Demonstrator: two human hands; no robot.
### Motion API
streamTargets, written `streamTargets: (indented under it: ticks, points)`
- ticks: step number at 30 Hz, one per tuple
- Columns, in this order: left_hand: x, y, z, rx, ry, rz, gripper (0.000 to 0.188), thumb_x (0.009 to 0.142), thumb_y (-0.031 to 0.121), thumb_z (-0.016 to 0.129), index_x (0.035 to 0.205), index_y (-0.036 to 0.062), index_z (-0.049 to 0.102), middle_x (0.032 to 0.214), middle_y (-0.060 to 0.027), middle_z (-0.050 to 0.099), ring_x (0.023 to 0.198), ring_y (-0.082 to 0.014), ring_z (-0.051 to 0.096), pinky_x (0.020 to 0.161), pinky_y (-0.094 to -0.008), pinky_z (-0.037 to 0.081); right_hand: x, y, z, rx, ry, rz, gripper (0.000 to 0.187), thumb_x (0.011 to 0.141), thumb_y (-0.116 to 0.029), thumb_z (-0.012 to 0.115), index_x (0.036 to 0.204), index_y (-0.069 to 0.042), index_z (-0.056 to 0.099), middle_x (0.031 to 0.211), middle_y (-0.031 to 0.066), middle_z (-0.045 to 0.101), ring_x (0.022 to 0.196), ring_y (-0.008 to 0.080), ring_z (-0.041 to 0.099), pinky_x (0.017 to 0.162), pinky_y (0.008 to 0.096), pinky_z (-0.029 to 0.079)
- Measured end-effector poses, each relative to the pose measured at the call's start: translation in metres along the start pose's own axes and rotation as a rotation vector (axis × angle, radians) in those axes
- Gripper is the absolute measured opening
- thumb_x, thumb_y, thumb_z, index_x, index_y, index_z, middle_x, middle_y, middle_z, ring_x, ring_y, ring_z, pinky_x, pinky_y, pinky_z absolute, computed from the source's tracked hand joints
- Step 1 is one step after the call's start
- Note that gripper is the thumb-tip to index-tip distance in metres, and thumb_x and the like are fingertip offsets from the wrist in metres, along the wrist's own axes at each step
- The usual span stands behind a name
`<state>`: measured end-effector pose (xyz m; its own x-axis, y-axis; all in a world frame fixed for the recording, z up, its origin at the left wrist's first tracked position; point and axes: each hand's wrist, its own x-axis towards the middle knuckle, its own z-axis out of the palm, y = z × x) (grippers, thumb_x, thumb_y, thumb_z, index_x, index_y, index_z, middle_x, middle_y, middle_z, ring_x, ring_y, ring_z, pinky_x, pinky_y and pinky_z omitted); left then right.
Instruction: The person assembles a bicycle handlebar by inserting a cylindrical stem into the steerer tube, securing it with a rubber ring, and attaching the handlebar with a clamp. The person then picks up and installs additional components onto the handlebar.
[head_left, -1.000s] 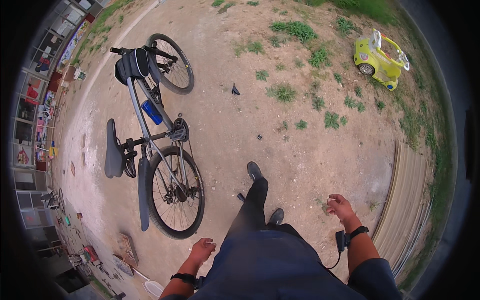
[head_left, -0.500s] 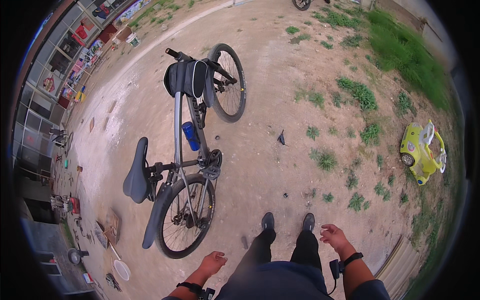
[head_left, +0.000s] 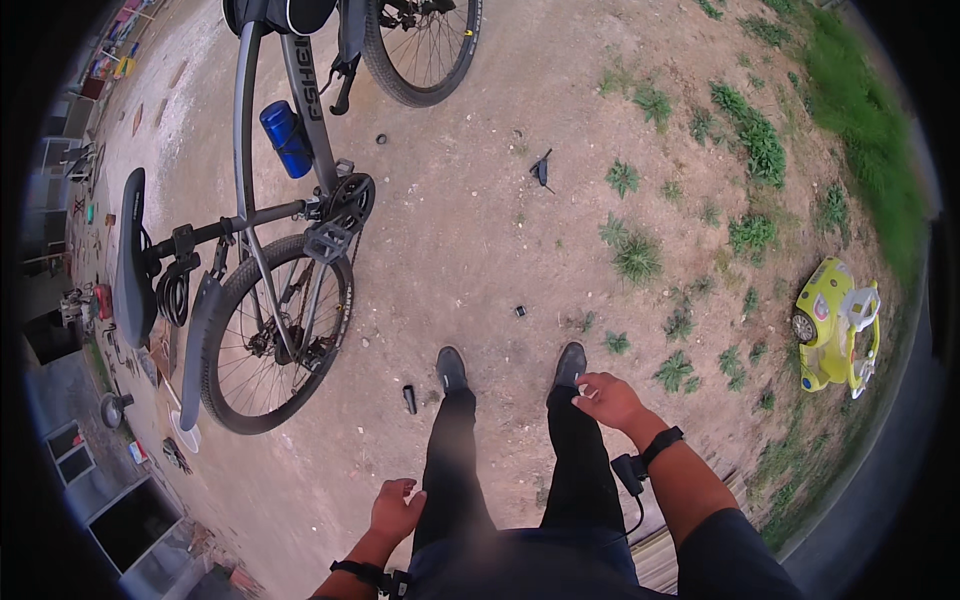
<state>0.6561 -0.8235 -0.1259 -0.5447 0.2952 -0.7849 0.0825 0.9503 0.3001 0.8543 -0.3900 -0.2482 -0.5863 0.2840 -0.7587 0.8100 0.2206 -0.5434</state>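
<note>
On the left side of the dirt ground, the grey mountain bike looks heavy and stiff, best gripped by saddle and top tube. The left hand, half-curled, holds nothing; ahead of it lies a black cylinder, probably light and hard. The right hand, loosely curled, appears empty.

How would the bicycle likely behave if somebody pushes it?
The bicycle should roll fairly easily on its round tyres, though the pebbly dirt may slow it a little. With only two wheels in line, it would probably tip if pushed from the side. Its straight, metallic-looking frame tubes suggest it will stay stiff.
</note>
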Motion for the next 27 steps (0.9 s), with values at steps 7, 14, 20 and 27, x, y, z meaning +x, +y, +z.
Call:
streamTargets:
  ticks: [7,14,20,27]
  points:
    - [0.076,0.031,0.034,0.218,0.032,0.345,0.043,0.087,0.026,0.081,0.125,0.0074,0.070,0.140,-0.0191,0.060,0.135,-0.0415,0.055,0.113,-0.0531,0.045,0.119,0.052,0.039,0.059,0.043,0.060,0.052,0.089,-0.036,0.082,0.132,-0.010,0.070,0.112,0.0157,0.076,0.100,0.0327,0.075,0.089,0.0415,0.060]
    - [0.126,0.027,0.024,0.256,0.011,0.376,0.041,0.082,0.021,0.078,0.121,0.0066,0.072,0.140,-0.0166,0.059,0.138,-0.0429,0.052,0.115,-0.0588,0.039,0.246,0.128,0.110,0.225,0.071,0.093,0.054,0.089,-0.034,0.082,0.134,-0.007,0.066,0.105,0.0119,0.076,0.096,0.0289,0.074,0.087,0.0397,0.059]
    - [0.149,0.035,0.010,0.240,0.011,0.408,0.041,0.079,0.010,0.074,0.119,0.0043,0.068,0.139,-0.0204,0.059,0.137,-0.0466,0.052,0.112,-0.0577,0.044,0.321,0.155,0.159,0.491,0.120,0.268,0.058,0.096,-0.024,0.080,0.144,-0.004,0.054,0.095,0.0080,0.074,0.077,0.0161,0.072,0.065,0.0327,0.056]
    - [0.158,0.026,0.004,0.291,-0.068,0.409,0.045,0.095,0.013,0.070,0.137,0.0007,0.060,0.145,-0.0249,0.057,0.133,-0.0475,0.053,0.113,-0.0584,0.046,0.383,0.152,0.211,0.404,0.157,0.396,0.057,0.093,-0.023,0.082,0.138,-0.002,0.054,0.087,0.0078,0.074,0.073,0.0180,0.072,0.063,0.0348,0.057]
